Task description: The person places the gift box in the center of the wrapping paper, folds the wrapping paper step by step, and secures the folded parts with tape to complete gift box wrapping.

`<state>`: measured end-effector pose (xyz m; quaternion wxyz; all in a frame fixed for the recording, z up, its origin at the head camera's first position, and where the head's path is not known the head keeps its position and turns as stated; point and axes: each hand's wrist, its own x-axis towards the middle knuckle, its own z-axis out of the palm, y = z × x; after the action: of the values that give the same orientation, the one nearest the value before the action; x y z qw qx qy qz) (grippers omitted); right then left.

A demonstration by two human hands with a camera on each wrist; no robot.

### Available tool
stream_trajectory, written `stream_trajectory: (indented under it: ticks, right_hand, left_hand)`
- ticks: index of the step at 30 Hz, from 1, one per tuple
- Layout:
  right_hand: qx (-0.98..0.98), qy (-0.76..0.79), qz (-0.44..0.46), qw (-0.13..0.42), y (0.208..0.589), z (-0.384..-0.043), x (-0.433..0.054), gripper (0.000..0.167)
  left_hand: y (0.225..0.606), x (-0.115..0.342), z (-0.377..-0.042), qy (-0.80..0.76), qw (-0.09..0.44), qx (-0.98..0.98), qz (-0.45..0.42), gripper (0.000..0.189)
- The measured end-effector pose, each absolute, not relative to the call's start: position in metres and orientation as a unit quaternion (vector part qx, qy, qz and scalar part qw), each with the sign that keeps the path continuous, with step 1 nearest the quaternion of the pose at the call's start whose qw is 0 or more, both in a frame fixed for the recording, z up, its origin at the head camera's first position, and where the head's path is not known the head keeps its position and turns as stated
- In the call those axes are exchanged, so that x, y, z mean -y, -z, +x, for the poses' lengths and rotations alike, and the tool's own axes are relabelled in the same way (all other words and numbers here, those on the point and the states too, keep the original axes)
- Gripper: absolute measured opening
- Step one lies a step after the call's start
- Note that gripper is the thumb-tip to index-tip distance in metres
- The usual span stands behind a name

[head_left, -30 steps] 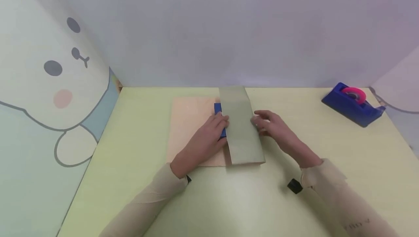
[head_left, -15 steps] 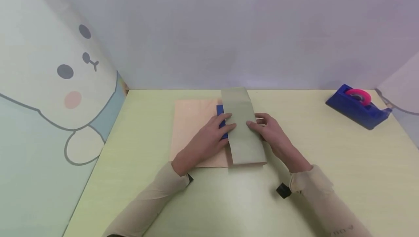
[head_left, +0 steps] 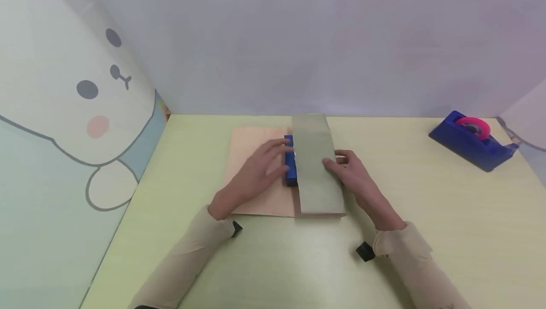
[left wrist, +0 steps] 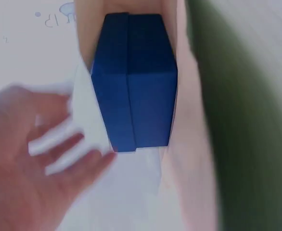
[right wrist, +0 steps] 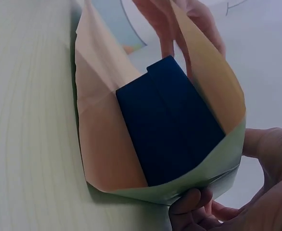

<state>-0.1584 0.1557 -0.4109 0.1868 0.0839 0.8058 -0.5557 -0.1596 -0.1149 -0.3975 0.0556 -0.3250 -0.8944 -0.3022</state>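
A sheet of wrapping paper [head_left: 317, 176], sage green outside and peach inside, is folded over a dark blue lidded box [head_left: 291, 167]. Its peach side lies flat to the left, and the green flap covers most of the box in the head view. My left hand [head_left: 254, 171] hovers at the box's exposed left edge with fingers extended; whether a fingertip touches is unclear. My right hand [head_left: 356, 176] holds the paper's folded right side, thumb on top and fingers curled against the side. In the right wrist view, the box [right wrist: 167, 125] sits inside the paper's curved fold.
A blue tape dispenser [head_left: 471, 143] with a pink roll stands at the table's back right. The pale yellow table [head_left: 290, 261] meets a grey wall [head_left: 273, 39] behind, and a panel with a cartoon animal [head_left: 55, 110] rises on the left.
My left hand has drawn back leftward off the flap's edge, showing more of the box. My right thumb has come onto the top of the paper from its right edge.
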Motion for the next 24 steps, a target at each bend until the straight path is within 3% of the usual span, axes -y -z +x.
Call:
stream_trajectory:
  ticks: [3, 8, 11, 24]
  right_hand:
    - [-0.804, 0.558, 0.086, 0.188, 0.411, -0.160, -0.154, 0.081]
    - [-0.805, 0.555, 0.087, 0.191, 0.409, -0.160, -0.154, 0.083]
    - [-0.803, 0.556, 0.088, 0.195, 0.408, -0.160, -0.154, 0.084]
    - [-0.804, 0.553, 0.102, 0.194, 0.410, -0.157, -0.150, 0.082]
  left_hand:
    - [0.396, 0.122, -0.159, 0.294, 0.050, 0.911, -0.284, 0.034]
    - [0.405, 0.117, -0.155, 0.189, -0.059, 0.934, -0.298, 0.040]
    - [0.409, 0.112, -0.152, 0.144, -0.091, 0.942, -0.290, 0.042]
    - [0.415, 0.109, -0.148, 0.087, -0.067, 0.951, -0.288, 0.048]
